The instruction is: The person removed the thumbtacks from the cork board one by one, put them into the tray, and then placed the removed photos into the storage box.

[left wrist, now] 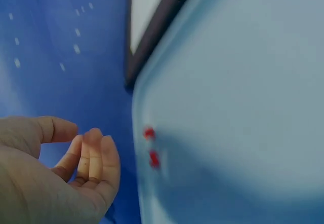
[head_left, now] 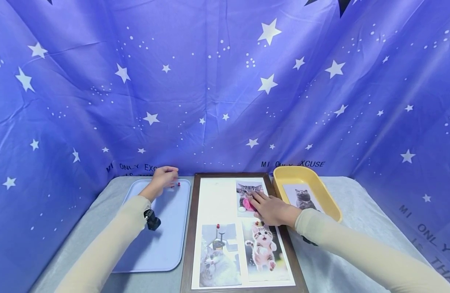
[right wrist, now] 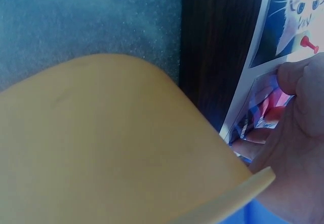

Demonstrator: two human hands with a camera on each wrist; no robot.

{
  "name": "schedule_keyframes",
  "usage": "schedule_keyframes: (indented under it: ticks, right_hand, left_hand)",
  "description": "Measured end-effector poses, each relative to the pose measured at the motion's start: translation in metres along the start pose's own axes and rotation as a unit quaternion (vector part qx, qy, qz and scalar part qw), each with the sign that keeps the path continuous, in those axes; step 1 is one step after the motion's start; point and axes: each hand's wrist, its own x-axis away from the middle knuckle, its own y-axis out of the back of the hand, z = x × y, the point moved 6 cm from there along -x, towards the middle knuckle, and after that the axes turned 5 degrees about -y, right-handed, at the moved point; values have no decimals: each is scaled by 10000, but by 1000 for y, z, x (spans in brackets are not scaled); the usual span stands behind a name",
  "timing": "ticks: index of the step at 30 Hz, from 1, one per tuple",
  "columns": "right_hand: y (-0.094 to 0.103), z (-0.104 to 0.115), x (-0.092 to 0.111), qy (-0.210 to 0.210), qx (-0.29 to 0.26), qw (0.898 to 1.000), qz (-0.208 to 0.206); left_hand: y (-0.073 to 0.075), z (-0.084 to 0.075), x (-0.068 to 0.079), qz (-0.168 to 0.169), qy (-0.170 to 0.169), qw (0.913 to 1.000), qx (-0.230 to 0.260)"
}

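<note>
My left hand (head_left: 164, 179) hovers over the far end of the blue tray (head_left: 159, 248), fingers loosely bent. In the left wrist view a gap shows between thumb and fingertips, with nothing held; two red push pins (left wrist: 152, 147) lie just beside them on the tray. With spread fingers, my right hand (head_left: 274, 209) presses a photo of a cat with a pink item (head_left: 244, 203) against the upper right of a white board in a dark wooden frame (head_left: 189, 244). Below it are a leaping kitten photo (head_left: 263, 254) and a grey-white cat photo (head_left: 219, 264), each with a red pin at its top.
To the right of the board stands a yellow bin (head_left: 329, 203) holding a grey cat photo (head_left: 303, 198); its wall rises close to my right wrist. A grey cloth (head_left: 364, 228) covers the table. Behind hangs a blue star-printed curtain (head_left: 210, 81).
</note>
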Motion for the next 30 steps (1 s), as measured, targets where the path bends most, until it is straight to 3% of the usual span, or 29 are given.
schedule_keyframes:
  ticks: [9, 15, 21, 26, 30]
  right_hand:
    - [0, -2, 0, 27, 55, 10000, -24]
    - [0, -1, -1, 27, -2, 10000, 13]
    - [0, -2, 0, 28, -36, 10000, 51]
    - [0, -1, -1, 93, -73, 9999, 22]
    - [-1, -2, -1, 100, -113, 9999, 0]
  left_hand:
    - [-56, -28, 10, 1163, 57, 9922, 451]
    - [-87, -40, 17, 1679, 355, 9848, 278]
    - [-110, -50, 18, 1889, 447, 9803, 372]
    - [-126, -47, 15, 1847, 654, 9776, 761]
    - [-138, -42, 14, 1769, 799, 9782, 738]
